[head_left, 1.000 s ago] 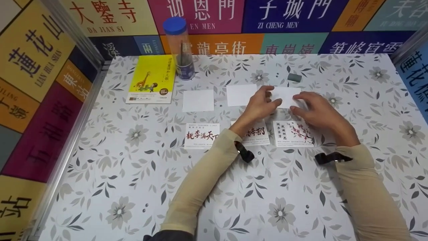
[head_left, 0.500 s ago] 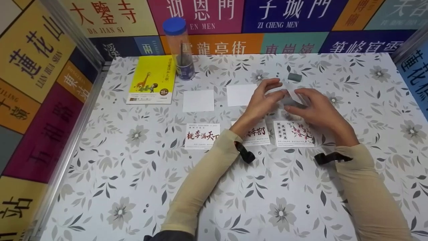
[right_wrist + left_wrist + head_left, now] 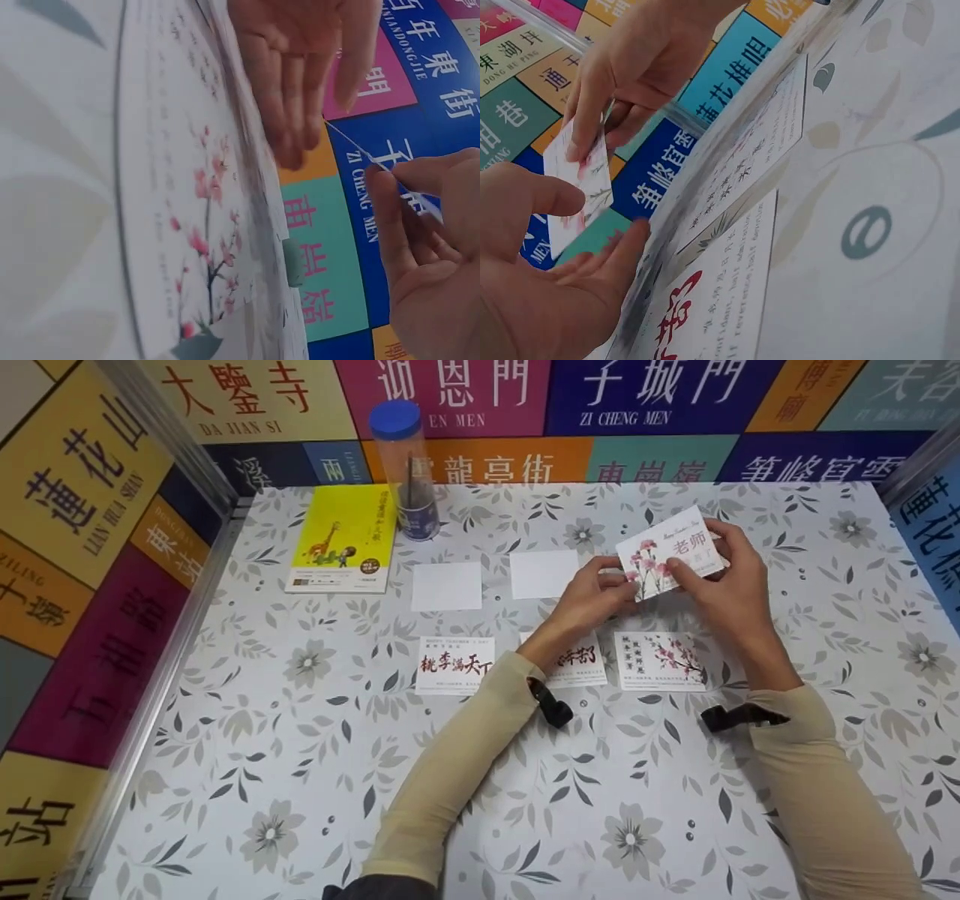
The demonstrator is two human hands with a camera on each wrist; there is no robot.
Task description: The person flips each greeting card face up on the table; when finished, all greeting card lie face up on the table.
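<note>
My right hand pinches a greeting card by its right side, thumb on the printed face. Pink flowers and red characters show on the card, which is tilted and raised off the table. My left hand is at the card's lower left corner; in the left wrist view its thumb and fingers stand apart with a gap between them. Below the hands lie a card with pink blossoms and one with red brush writing, partly covered by the left wrist. Another red-lettered card lies further left.
Two white cards lie in an upper row, the right one beside my left hand. A yellow book and a clear blue-lidded tube stand at the back left. A grey-green cylinder shows in the right wrist view.
The card between my hands has been lifted and turned from its white side to its printed side. It is now in my right hand, and the grey-green cylinder is hidden in the head view.
</note>
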